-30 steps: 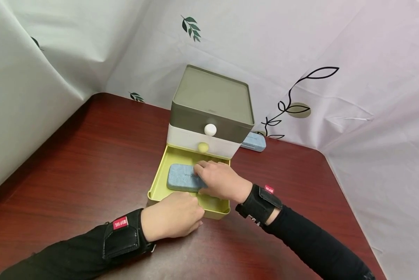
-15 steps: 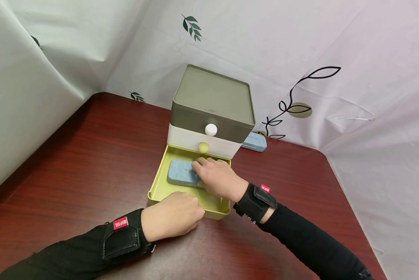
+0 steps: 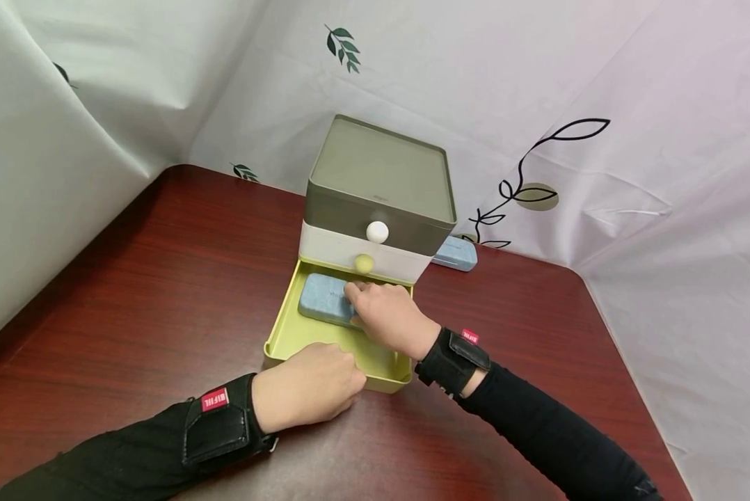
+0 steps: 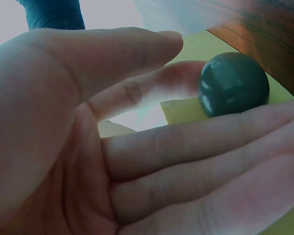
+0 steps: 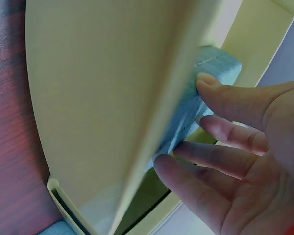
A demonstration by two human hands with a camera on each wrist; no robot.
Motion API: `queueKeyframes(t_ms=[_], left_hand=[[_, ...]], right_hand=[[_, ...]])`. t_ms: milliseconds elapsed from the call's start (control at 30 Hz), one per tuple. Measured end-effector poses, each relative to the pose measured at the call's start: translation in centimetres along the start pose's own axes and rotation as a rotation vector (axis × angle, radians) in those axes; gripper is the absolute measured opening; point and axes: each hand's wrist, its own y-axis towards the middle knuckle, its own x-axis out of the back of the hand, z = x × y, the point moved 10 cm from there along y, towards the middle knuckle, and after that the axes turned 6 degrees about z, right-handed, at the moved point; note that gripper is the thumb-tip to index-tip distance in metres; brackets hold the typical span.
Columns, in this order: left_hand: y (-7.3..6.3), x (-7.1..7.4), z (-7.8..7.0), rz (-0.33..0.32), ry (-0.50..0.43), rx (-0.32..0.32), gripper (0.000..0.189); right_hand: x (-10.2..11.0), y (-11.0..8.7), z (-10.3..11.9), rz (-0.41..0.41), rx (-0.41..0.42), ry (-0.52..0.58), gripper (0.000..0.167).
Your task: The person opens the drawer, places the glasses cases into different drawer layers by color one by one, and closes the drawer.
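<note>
The bottom drawer [image 3: 279, 327], yellow-green inside, is pulled out from a three-tier drawer box. A light blue glasses case [image 3: 321, 298] with small lettering lies towards the drawer's back. My right hand [image 3: 392, 316] holds its right end; in the right wrist view the thumb is on one side of the case [image 5: 219, 62] and the fingers are on the other. My left hand [image 3: 315, 384] is at the drawer's front. There, the left wrist view shows a round dark green knob [image 4: 234, 84] held between the index and middle fingers, the thumb off it.
Above the open drawer are a closed white drawer [image 3: 331, 243] with a yellow knob [image 3: 364, 264] and a closed grey-green one with a white knob [image 3: 378, 232]. Another blue case [image 3: 458, 253] lies behind the box at right. White fabric [image 3: 450, 76] encloses the reddish-brown table [image 3: 212, 257].
My right hand has moved the glasses case from the middle of the drawer towards its back. The left hand stays at the drawer's front, and the drawer has not moved.
</note>
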Motion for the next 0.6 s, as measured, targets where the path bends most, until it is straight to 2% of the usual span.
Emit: queueKeyframes(t_ms=[333, 600], left_hand=[[0.1, -0.3, 0.2, 0.040, -0.027, 0.019, 0.017], [0.2, -0.4, 0.2, 0.044, -0.037, 0.018, 0.019]], right_hand=[[-0.1, 0.6, -1.1, -0.039, -0.030, 0.018, 0.025], [-0.2, 0.8, -1.5, -0.061, -0.060, 0.045, 0.024]])
